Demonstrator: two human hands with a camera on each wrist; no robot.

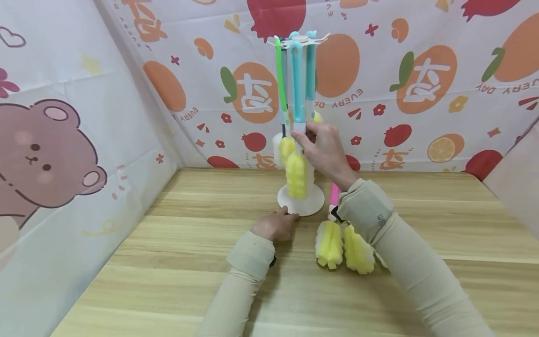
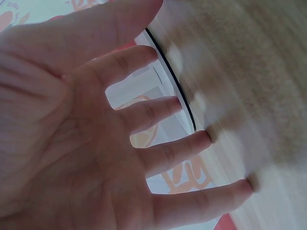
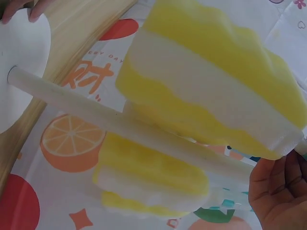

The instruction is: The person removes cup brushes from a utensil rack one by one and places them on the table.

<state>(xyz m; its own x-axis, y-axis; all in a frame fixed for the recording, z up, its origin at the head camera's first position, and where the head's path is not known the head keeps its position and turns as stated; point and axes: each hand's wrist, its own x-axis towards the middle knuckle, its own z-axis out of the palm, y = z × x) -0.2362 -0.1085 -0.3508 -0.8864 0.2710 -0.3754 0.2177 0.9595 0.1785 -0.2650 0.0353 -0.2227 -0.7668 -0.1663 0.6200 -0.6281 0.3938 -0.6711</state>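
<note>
A white stand (image 1: 311, 204) with a round base and a hooked top holds several sponge cup brushes. My right hand (image 1: 326, 147) pinches a blue-handled sponge brush (image 1: 296, 175) at its white neck, with its handle top up at the hooks. In the right wrist view, its yellow-and-white sponge (image 3: 206, 81) hangs beside the stand's pole (image 3: 96, 103). With fingers nearly straight and spread, my left hand (image 1: 275, 225) touches the front edge of the base and the tabletop. A green-handled brush (image 1: 280, 77) and another blue-handled one (image 1: 310, 72) hang beside the pinched brush.
More sponge brushes lie on the wooden table (image 1: 168, 281) by my right forearm: one yellow-and-white sponge (image 1: 330, 245), another sponge (image 1: 358, 250), and a pink handle (image 1: 334, 194). A fruit-printed cloth (image 1: 375, 131) hangs behind the stand, and a bear-printed cloth (image 1: 126, 117) at the left.
</note>
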